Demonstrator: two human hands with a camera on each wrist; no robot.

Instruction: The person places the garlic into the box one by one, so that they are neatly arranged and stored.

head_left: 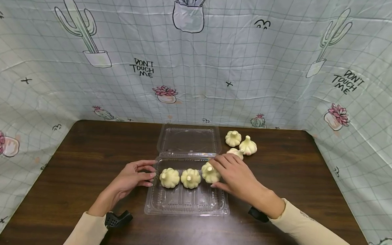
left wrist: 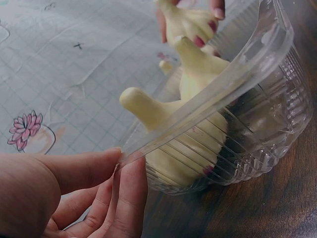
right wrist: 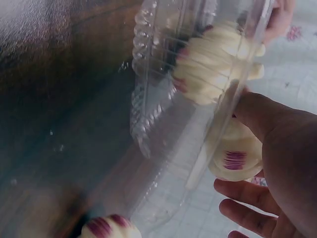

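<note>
A clear plastic clamshell container lies on the table with its lid folded back. In its tray, two pale garlic bulbs, the left one and the middle one, sit side by side. My left hand pinches the tray's left rim between thumb and fingers, plainest in the left wrist view. At the tray's right end my right hand grips a third garlic bulb with its stem up. Purple streaks mark this bulb in the right wrist view. Whether it touches the tray floor cannot be seen.
Behind the right hand, three more garlic bulbs lie on the table: a back one, a right one and a partly hidden one. The open lid reaches toward the patterned curtain around the dark wooden table.
</note>
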